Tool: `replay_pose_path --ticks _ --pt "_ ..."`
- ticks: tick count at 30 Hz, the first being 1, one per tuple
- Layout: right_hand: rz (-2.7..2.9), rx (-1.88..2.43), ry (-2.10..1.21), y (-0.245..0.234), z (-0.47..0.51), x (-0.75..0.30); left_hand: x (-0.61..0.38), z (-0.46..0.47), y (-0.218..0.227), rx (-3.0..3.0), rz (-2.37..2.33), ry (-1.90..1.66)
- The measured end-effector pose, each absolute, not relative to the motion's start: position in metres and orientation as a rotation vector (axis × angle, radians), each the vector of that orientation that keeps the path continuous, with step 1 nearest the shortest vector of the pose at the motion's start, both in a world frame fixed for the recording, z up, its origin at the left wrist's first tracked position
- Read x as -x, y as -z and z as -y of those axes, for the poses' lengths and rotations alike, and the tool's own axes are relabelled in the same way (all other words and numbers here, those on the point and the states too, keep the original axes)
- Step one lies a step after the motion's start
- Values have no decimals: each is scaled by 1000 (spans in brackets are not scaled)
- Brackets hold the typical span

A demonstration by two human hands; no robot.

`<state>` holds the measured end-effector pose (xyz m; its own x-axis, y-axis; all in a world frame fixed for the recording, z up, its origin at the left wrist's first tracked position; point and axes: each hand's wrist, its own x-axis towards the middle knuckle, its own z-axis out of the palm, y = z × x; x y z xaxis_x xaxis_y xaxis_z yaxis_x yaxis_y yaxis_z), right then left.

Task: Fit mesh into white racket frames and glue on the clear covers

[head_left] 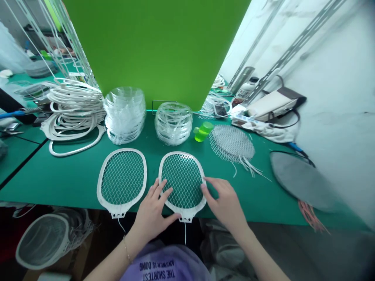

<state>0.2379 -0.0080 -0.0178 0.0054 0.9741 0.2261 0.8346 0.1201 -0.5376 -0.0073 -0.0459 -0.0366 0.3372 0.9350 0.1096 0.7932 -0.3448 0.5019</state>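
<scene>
A white oval racket head (203, 199) with diamond-pattern metal mesh lies flat near the table's front edge, a white wire hanging from its tabbed end. On its left side rests my left hand (152, 212), fingers spread over rim and mesh, thumb near the tab. My right hand (225, 201) holds the right rim between thumb and forefinger; its other fingers are curled and partly hidden. Just left of it lies a second, similar meshed racket head (100, 185), also with a wire hanging off the edge.
Behind stand stacks of clear plastic rings (124, 117), smaller clear rings (173, 125) and white frames (74, 111). A green cylindrical object (204, 131), loose mesh sheets (233, 142) and a grey mesh stack (299, 179) lie rightward. An upright green board (158, 50) borders the back.
</scene>
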Motion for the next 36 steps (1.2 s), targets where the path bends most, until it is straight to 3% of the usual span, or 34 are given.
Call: replay_pose_path --ticks 5,12,20,28,32,36 --pt "2067 1670 -101 -4 -29 -224 -7 47 18 -2245 -1658 -650" --pt "2423 1436 180 -46 -168 -187 88 -72 -81 -2424 -1939 -935" --pt "2722 1301 232 -51 -220 -196 198 -174 -91 -2571 -1991 -469" --pt "2373 1201 401 -72 -157 -219 211 -187 -91 -2705 -1845 -505" --pt "2368 805 268 -44 -60 -259 214 -188 -97 -2754 -1789 -506" --pt "2524 823 -2 -3 5 -291 212 -174 -113 -2743 -1895 -646"
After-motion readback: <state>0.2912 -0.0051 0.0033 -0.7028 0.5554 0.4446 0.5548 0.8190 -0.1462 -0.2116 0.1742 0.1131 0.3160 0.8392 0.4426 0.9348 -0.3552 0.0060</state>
